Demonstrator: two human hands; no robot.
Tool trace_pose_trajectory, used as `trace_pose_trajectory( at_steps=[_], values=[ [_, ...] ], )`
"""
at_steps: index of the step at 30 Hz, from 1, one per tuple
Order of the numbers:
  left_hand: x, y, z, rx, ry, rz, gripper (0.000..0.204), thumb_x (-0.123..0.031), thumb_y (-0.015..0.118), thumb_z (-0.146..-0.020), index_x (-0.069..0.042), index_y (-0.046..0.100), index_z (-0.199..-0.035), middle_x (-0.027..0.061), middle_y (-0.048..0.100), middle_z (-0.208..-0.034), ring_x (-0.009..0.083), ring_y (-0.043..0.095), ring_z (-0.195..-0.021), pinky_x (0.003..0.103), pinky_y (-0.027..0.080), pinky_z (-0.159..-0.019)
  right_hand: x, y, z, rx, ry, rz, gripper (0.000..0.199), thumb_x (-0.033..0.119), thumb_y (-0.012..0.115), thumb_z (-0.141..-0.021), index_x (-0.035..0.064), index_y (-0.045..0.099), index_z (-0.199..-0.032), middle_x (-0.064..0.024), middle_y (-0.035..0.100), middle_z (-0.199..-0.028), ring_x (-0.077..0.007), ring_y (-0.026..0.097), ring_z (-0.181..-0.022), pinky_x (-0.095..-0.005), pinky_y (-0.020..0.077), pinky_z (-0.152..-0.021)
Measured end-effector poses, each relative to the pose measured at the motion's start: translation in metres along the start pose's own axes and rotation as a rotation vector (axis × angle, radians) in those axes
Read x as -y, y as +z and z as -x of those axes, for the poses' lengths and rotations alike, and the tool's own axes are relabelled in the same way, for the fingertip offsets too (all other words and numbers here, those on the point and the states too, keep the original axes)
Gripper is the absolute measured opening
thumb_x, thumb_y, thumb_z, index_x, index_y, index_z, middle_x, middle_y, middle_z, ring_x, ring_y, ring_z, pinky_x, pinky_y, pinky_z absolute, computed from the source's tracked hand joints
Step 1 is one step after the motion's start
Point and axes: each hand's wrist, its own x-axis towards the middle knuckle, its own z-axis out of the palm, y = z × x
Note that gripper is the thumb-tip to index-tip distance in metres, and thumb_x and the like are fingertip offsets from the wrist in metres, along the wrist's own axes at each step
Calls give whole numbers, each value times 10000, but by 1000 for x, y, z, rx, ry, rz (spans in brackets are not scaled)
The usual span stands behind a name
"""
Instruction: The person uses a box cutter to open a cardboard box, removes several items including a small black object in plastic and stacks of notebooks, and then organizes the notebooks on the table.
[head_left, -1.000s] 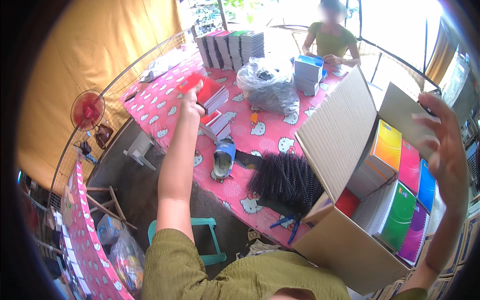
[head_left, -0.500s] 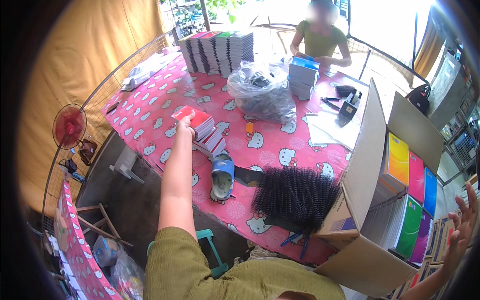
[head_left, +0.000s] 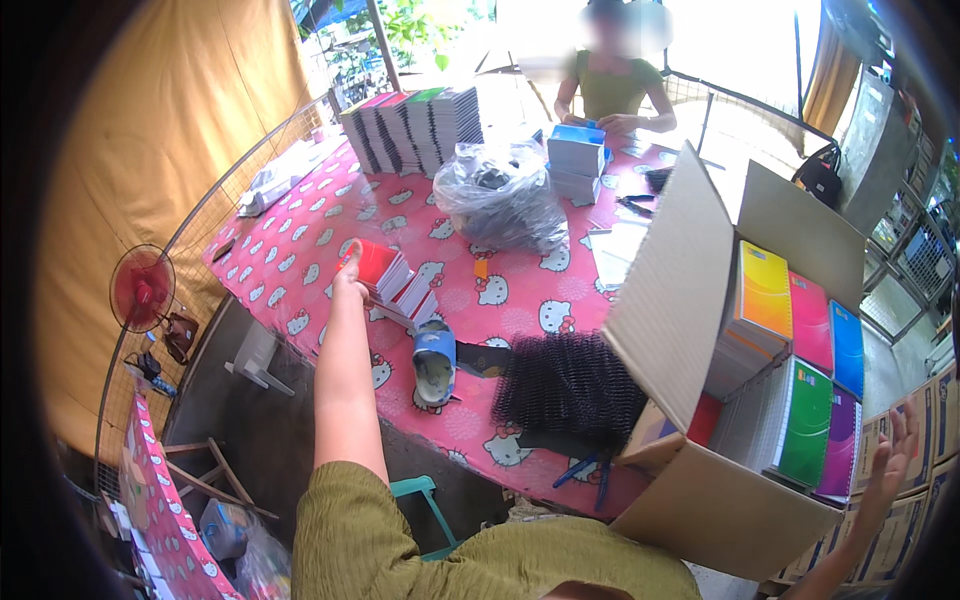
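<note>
At the left of the pink cartoon-print table, my left arm reaches out and my left hand (head_left: 350, 270) is closed on the left edge of a stack of red-covered notebooks (head_left: 382, 262). More notebooks with white page edges (head_left: 412, 304) lean beside that stack, on the near side. My right hand (head_left: 893, 450) is raised at the far right with fingers apart, holding nothing. Nearest to it is an opened cardboard box (head_left: 725, 515) packed with spiral notebooks: yellow (head_left: 765, 290), pink (head_left: 810, 322), blue (head_left: 847, 350), green (head_left: 806, 425) and purple (head_left: 838, 440).
A blue slipper (head_left: 435, 365) and a heap of black spiral coils (head_left: 568, 385) lie along the near edge. Farther back are a plastic bag (head_left: 500, 200), tall notebook stacks (head_left: 415, 132) and blue-topped stacks (head_left: 576, 152) before another person (head_left: 615, 85). A red fan (head_left: 142, 288) stands left.
The whole view has shifted, so the table's contents appear lower and farther left. My left hand stays on the red notebooks, whose top portion looks less fanned. My right hand remains raised and spread.
</note>
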Motion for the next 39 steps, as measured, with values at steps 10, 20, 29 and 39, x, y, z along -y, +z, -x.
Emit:
trace_pose_trajectory(
  at_steps=[10, 20, 29, 39],
  values=[
    [-34, 74, 309, -217, 1438, 608, 605, -139, 645, -796, 83, 335, -1265, 172, 490, -1199, 240, 508, -1079, 384, 404, -932, -32, 3, 3, 415, -29, -211, 960, 782, 391, -728, -6, 396, -1277, -183, 469, -1163, -286, 478, -1072, -384, 385, -909],
    [202, 290, 517, 1118, 318, -1651, 374, -260, 506, -905, -48, 495, -1212, 130, 586, -1101, 201, 573, -1005, 330, 442, -862, -94, 69, -61, 154, -519, -619, 541, 547, 546, -822, 6, 543, -842, -124, 501, -888, -237, 507, -842, -339, 405, -763],
    [338, 312, 382, 516, 88, -1858, 362, -161, 521, -844, 20, 522, -1158, 198, 591, -1099, 321, 555, -1066, 443, 483, -839, -98, 88, -54, -42, -496, -883, 232, 162, 588, -813, 52, 507, -626, -56, 500, -669, -199, 492, -737, -454, 376, -909],
    [345, 317, 396, 495, -311, -1389, 351, -147, 546, -831, 24, 533, -1137, 195, 600, -1083, 319, 572, -1039, 450, 487, -832, -103, 91, -53, -78, -452, -967, 173, 129, 631, -748, 57, 561, -608, -58, 532, -672, -199, 537, -740, -455, 405, -906]
  ],
)
